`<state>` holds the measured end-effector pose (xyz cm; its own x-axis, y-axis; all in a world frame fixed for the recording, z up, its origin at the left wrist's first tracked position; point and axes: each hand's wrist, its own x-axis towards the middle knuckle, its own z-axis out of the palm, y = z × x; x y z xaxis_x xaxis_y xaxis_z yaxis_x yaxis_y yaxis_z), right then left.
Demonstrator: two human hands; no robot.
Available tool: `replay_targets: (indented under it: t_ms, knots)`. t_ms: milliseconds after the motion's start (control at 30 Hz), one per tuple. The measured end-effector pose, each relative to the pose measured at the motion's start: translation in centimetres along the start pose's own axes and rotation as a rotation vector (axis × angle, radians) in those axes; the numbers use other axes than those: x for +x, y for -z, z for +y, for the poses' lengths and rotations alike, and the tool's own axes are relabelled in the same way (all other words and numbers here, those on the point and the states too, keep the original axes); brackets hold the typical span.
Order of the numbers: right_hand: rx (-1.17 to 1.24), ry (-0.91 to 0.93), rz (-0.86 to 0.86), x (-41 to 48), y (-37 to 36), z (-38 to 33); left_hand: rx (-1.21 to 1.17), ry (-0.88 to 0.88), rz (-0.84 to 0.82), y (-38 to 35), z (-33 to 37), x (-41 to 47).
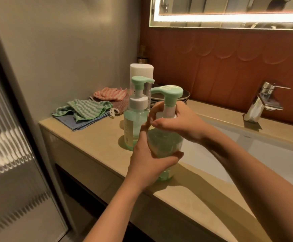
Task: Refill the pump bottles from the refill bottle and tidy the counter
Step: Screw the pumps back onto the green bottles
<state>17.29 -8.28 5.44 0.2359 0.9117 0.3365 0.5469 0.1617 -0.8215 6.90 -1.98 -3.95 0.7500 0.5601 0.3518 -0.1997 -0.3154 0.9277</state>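
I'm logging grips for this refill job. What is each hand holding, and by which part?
Both hold the near pump bottle: the left hand grips its body, the right hand its white collar under the pump.

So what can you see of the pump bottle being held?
The near pump bottle is clear plastic, holding pale green liquid, with a white collar and a mint-green pump head whose spout points left. It stands upright on the counter beside the sink. The left hand grips its body; the right hand grips its collar.
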Motion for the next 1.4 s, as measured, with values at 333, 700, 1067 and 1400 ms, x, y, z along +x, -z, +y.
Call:
replay_targets:
  t_ms: [333,700,1067,1400]
  knots:
    - [-0.171,-0.088,0.411,-0.5,-2.5,-0.1,0.123,-0.059,0.184,-1.5,0.5,-0.3]
    - [-0.107,-0.001,0.103,-0.9,-0.6,-0.8,-0.211,-0.014,-0.139,2.2,1.3,0.4]
    - [-0.509,-0.049,0.331,-1.6,-2.1,0.0,0.058,-0.052,0.166,0.2,2.1,-0.5]
    - [0.081,-0.115,-0.099,-2.3,1.6,-0.1,0.262,-0.109,0.067,0.9,2.0,0.8]
